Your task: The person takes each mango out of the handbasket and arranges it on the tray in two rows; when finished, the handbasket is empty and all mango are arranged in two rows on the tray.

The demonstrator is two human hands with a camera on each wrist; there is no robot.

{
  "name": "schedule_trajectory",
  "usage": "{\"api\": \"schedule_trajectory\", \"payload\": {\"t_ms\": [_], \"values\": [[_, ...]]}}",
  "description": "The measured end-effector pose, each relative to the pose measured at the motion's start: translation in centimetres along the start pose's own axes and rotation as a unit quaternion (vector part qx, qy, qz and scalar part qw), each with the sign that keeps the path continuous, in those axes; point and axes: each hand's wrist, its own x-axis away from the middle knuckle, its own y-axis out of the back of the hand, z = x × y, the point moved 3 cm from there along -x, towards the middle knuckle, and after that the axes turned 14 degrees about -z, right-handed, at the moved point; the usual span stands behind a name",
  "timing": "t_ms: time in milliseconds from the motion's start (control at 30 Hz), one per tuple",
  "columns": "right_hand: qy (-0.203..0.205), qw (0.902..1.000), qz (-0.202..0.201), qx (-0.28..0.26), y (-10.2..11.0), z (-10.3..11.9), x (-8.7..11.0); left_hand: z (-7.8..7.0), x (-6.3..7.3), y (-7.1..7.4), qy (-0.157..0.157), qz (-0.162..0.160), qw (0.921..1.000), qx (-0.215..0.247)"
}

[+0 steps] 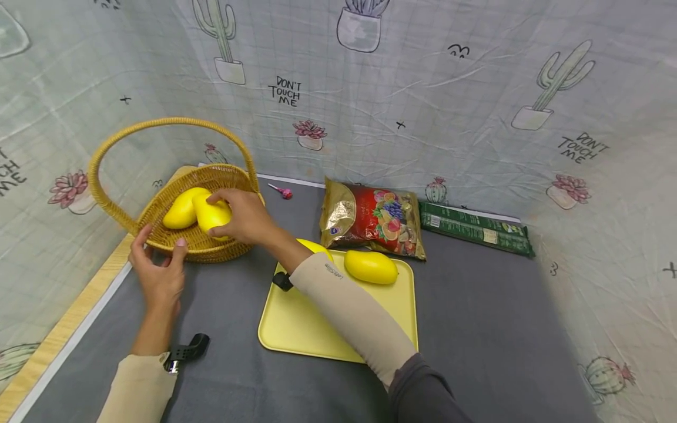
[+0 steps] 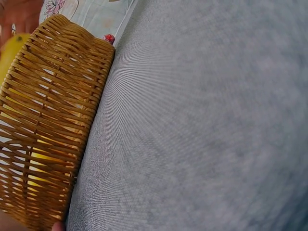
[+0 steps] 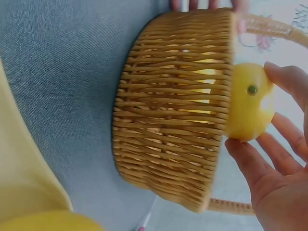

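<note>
Left hand [image 1: 160,279] is gripping the basket [image 1: 219,254], right hand [image 1: 248,216] another mango [image 1: 210,216]; one [image 1: 181,210] is lying inside, two [image 1: 371,267] apparently remaining outside.

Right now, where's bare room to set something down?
Bare gray cloth lies right of the yellow tray, nearer than the green packet, and between tray and left hand. Crowded: the basket, where the right hand holds a yellow fruit, and the tray's far edge by the gold bag.
</note>
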Motion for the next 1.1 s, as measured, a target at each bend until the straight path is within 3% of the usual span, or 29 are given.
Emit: {"api": "schedule_trajectory", "payload": {"t_ms": [367, 800, 1100], "values": [[-0.001, 0.9889, -0.026, -0.147, 4.1, -0.8, 3.5, -0.1, -0.1, 0.1, 0.001, -0.001, 1.0, 0.001], [0.013, 0.9831, 0.011, -0.182, 7.4, -3.4, 9.3, -0.6, -0.3, 0.0, 0.02, 0.007, 0.9996, -0.02], [0.057, 0.9854, 0.068, -0.145, 7.9, -5.1, 13.7, -0.9, -0.1, -0.1, 0.029, 0.012, 0.9993, -0.022]]}}
